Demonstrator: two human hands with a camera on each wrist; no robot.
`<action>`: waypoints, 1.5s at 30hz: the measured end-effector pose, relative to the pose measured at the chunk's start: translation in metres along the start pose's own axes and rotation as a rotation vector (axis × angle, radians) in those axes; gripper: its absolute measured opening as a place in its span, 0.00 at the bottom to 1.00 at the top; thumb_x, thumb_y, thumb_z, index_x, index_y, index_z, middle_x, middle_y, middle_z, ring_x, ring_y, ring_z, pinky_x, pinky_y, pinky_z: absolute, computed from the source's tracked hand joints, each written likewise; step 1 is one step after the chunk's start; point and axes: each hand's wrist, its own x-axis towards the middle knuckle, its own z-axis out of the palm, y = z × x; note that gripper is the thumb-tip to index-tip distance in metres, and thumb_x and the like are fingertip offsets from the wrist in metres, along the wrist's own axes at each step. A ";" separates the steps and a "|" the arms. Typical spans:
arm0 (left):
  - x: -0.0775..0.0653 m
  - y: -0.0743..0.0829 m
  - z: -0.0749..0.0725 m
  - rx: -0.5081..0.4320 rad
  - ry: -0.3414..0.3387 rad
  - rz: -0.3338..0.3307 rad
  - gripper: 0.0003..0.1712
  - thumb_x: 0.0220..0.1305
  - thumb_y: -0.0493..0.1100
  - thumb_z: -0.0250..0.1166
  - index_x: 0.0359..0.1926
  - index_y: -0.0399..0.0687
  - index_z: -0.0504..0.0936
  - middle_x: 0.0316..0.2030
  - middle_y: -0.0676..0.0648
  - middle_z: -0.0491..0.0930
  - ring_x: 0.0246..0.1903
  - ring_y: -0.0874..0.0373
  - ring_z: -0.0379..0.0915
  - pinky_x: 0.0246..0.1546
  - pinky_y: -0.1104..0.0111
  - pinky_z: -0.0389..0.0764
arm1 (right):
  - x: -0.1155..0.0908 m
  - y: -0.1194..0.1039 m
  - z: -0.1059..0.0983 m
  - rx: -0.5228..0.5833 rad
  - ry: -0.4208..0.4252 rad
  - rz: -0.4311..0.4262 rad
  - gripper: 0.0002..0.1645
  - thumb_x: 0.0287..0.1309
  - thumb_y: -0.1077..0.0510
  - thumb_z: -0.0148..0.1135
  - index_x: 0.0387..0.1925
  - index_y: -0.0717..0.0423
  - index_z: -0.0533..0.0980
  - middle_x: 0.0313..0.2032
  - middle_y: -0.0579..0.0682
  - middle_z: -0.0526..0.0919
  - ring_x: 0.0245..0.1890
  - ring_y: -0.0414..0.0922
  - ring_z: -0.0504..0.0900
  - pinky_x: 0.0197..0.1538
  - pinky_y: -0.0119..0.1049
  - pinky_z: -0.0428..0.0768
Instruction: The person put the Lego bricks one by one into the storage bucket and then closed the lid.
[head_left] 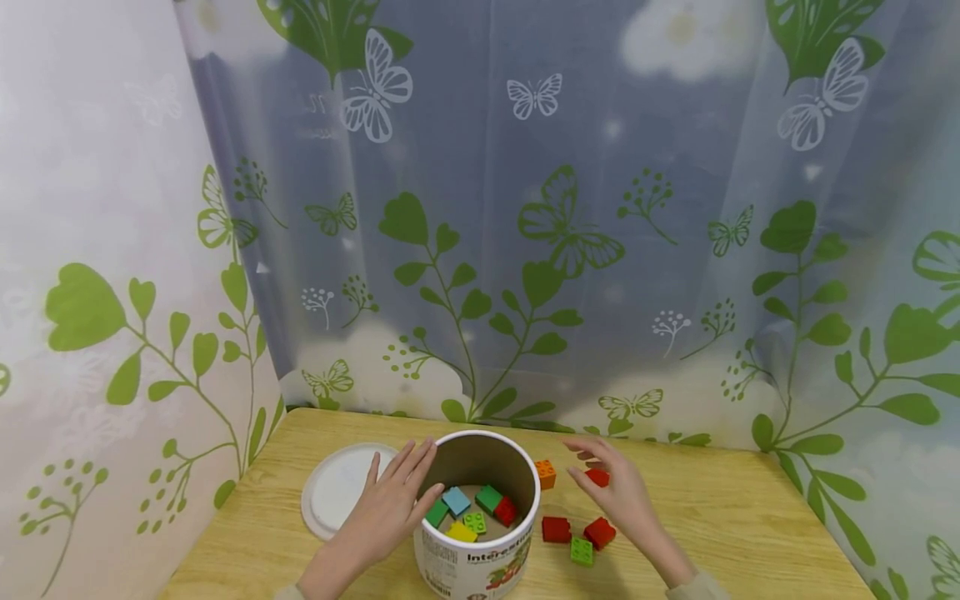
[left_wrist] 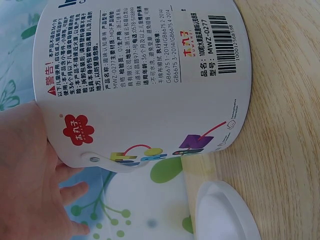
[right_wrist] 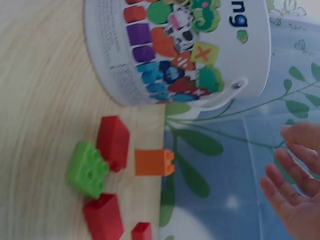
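Observation:
A white printed bucket (head_left: 476, 533) stands upright on the table, with several toy building blocks inside, among them a blue block (head_left: 456, 501), a yellow block (head_left: 461, 532) and a green block (head_left: 488, 498). My left hand (head_left: 390, 504) lies against the bucket's left rim, fingers straight and spread. Over the table right of the bucket, my right hand (head_left: 618, 487) hovers with loosely bent fingers and nothing in them. Near it lie an orange block (right_wrist: 154, 162), a light green block (right_wrist: 88, 170) and several red blocks (right_wrist: 113, 142); one red block (head_left: 597, 477) is partly hidden behind the hand.
A white round lid (head_left: 337, 487) lies on the wooden table (head_left: 720, 517) left of the bucket, partly covered by my left hand in the head view. Behind the table's far edge hangs a curtain (head_left: 480, 250) printed with leaves and butterflies.

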 end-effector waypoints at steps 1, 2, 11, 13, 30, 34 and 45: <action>0.000 0.000 0.000 0.001 0.002 0.001 0.37 0.80 0.61 0.46 0.79 0.46 0.58 0.78 0.48 0.55 0.78 0.46 0.47 0.72 0.34 0.42 | -0.001 0.002 -0.001 -0.004 -0.005 0.014 0.22 0.58 0.65 0.72 0.55 0.55 0.83 0.50 0.51 0.84 0.46 0.53 0.84 0.47 0.40 0.85; 0.000 0.000 0.000 0.000 0.004 0.000 0.37 0.80 0.61 0.46 0.79 0.46 0.58 0.78 0.48 0.55 0.78 0.46 0.47 0.72 0.34 0.42 | -0.003 0.005 -0.002 -0.013 -0.014 0.032 0.22 0.58 0.65 0.73 0.55 0.55 0.83 0.49 0.51 0.84 0.45 0.51 0.84 0.46 0.41 0.85; 0.001 -0.001 0.001 -0.001 0.008 0.004 0.37 0.80 0.61 0.46 0.79 0.46 0.58 0.78 0.48 0.55 0.78 0.46 0.47 0.72 0.34 0.42 | -0.019 0.033 -0.011 -0.051 -0.178 0.173 0.20 0.58 0.65 0.72 0.54 0.53 0.83 0.48 0.54 0.83 0.46 0.55 0.83 0.50 0.51 0.84; 0.001 -0.001 0.001 0.004 0.007 0.003 0.38 0.80 0.62 0.45 0.79 0.46 0.58 0.78 0.48 0.55 0.78 0.46 0.47 0.72 0.34 0.42 | -0.023 0.041 -0.013 -0.045 -0.224 0.172 0.20 0.59 0.64 0.72 0.54 0.55 0.83 0.49 0.56 0.83 0.47 0.59 0.83 0.49 0.52 0.84; 0.000 -0.001 0.000 -0.007 0.006 0.003 0.38 0.79 0.61 0.46 0.79 0.46 0.58 0.78 0.47 0.55 0.78 0.46 0.47 0.72 0.34 0.42 | -0.040 0.075 -0.009 -0.120 -0.514 0.057 0.20 0.50 0.66 0.76 0.47 0.61 0.83 0.47 0.53 0.83 0.45 0.57 0.83 0.45 0.50 0.84; 0.001 -0.001 0.000 -0.013 -0.003 0.002 0.38 0.79 0.62 0.46 0.79 0.46 0.57 0.78 0.47 0.55 0.78 0.47 0.46 0.72 0.34 0.42 | -0.039 0.077 -0.006 -0.177 -0.520 0.042 0.18 0.48 0.66 0.77 0.43 0.57 0.84 0.45 0.49 0.83 0.43 0.52 0.83 0.44 0.45 0.84; 0.001 -0.002 0.001 -0.015 -0.008 0.002 0.38 0.79 0.63 0.45 0.79 0.46 0.57 0.79 0.47 0.55 0.78 0.46 0.46 0.72 0.34 0.41 | -0.043 0.082 -0.005 -0.221 -0.495 0.044 0.16 0.49 0.64 0.78 0.42 0.58 0.85 0.38 0.46 0.80 0.34 0.39 0.77 0.36 0.33 0.78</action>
